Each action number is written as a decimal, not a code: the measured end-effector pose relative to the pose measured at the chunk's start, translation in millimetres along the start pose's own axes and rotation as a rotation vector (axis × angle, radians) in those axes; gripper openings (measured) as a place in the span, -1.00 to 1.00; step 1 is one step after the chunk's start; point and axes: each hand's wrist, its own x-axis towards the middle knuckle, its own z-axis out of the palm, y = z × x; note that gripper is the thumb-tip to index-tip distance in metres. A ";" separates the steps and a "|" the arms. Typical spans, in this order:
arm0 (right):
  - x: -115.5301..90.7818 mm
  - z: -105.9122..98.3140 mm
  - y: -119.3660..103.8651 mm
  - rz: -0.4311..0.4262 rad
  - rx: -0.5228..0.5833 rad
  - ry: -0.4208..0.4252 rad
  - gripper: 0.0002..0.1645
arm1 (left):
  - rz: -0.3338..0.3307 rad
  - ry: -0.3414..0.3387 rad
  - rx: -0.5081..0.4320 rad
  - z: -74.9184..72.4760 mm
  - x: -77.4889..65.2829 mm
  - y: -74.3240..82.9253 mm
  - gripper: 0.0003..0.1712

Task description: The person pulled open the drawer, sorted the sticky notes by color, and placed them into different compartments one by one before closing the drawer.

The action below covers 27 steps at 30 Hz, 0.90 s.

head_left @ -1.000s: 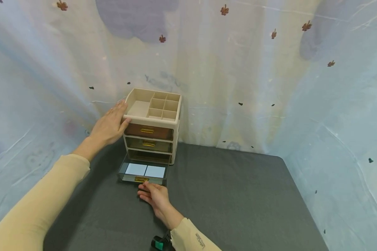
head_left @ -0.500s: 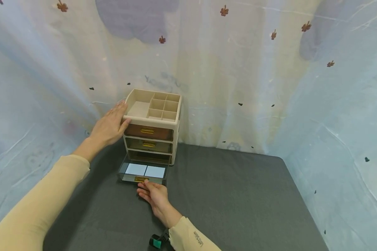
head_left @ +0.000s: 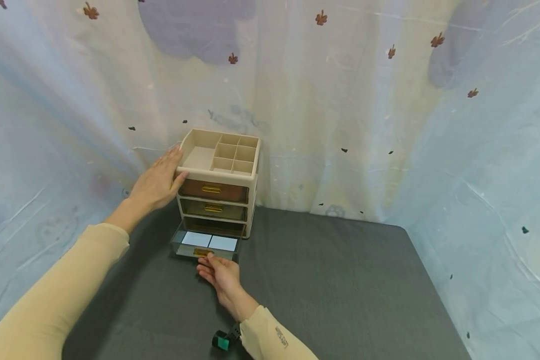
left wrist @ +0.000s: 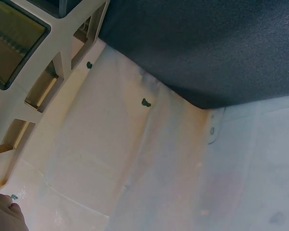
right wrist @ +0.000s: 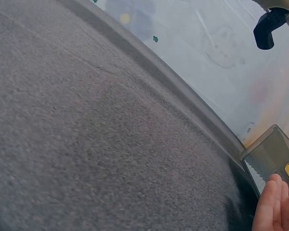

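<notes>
A cream desktop drawer organizer (head_left: pixel 252 192) stands against the curtain, with a divided tray on top and several tinted drawers with gold handles. The bottom drawer (head_left: pixel 227 255) is pulled out and has two white rectangles (head_left: pixel 196 239) lying in it. My left hand (head_left: pixel 157 177) rests on the organizer's upper left side, fingers along the side and thumb at the front. At the bottom drawer's gold handle (head_left: pixel 199 252), my right hand (head_left: pixel 225 280) pinches with thumb and fingertips, palm turned up. In the right wrist view, its fingers (right wrist: pixel 274 207) lie right beside the handle.
A dark grey cloth-covered table (head_left: pixel 324 285) extends to the right of the organizer. A patterned curtain (head_left: pixel 306 125) hangs behind and at both sides. The right wrist wears a black strapped device (head_left: pixel 222 341) with a green patch.
The bottom drawer has slid slightly inward, and my right hand has moved with it toward the organizer. My left hand stays in place on the organizer's side.
</notes>
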 end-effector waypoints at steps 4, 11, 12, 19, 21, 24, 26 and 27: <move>2.7 0.5 -2.3 -0.003 0.001 0.004 -0.71 | 0.000 0.005 0.004 0.4 0.0 -0.8 -0.13; 8.4 1.4 -5.5 -0.004 -0.005 0.003 -0.68 | 0.001 0.007 -0.005 1.3 -0.4 -1.8 -0.14; 9.6 1.5 -6.0 -0.006 -0.005 0.003 -0.68 | 0.000 0.005 -0.003 1.5 -0.2 -2.1 -0.14; 18.4 0.2 -10.7 -0.008 -0.006 -0.002 -0.68 | -0.004 -0.006 -0.006 1.0 0.5 -1.2 -0.14; 20.4 0.2 -12.0 -0.014 -0.008 -0.002 -0.68 | -0.005 -0.006 -0.007 0.6 0.3 -0.7 -0.14; 23.6 0.1 -13.5 -0.023 -0.014 -0.001 -0.67 | -0.006 -0.005 -0.007 0.1 0.1 -0.1 -0.14; 25.7 -0.3 -14.0 -0.024 -0.026 -0.001 -0.66 | -0.006 -0.003 -0.003 0.2 -0.1 -0.1 -0.14; 26.7 -0.6 -14.3 -0.025 -0.033 -0.001 -0.65 | -0.005 -0.001 -0.001 0.4 -0.2 -0.3 -0.14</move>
